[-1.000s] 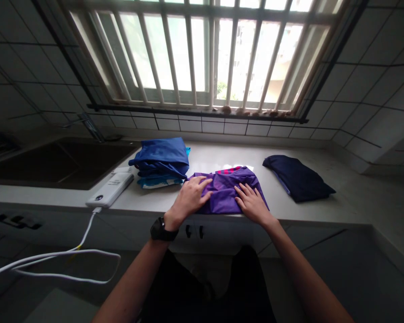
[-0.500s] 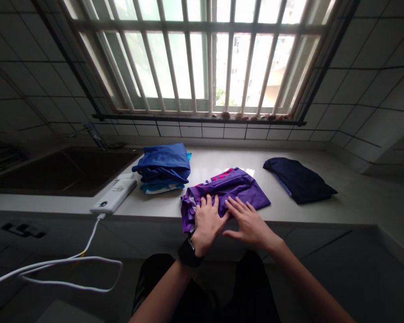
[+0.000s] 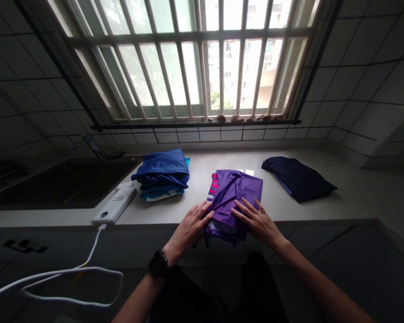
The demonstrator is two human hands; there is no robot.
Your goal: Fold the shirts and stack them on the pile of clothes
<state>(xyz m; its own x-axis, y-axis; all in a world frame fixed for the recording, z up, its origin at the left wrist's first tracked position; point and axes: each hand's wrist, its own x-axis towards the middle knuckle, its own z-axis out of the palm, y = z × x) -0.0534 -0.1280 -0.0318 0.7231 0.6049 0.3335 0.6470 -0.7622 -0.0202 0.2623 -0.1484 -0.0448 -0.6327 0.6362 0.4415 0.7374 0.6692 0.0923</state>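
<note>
Resting on a purple garment (image 3: 234, 193), the left hand (image 3: 191, 222) and right hand (image 3: 260, 224) lie with fingers spread, one at either side of the cloth. The garment sits at the counter's (image 3: 352, 208) front edge, its near end hanging over. To its left is a stack of folded blue cloth (image 3: 163, 168); beyond that, a white device (image 3: 116, 204) with a cable (image 3: 96, 242) lies by the front edge, near the sink (image 3: 60, 184). Navy cloth (image 3: 299, 179) lies apart toward the right end.

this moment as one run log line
left hand: on purple garment, left edge | right hand: on its right side | near end: overhanging counter | folded blue stack: left | navy cloth: right
</note>
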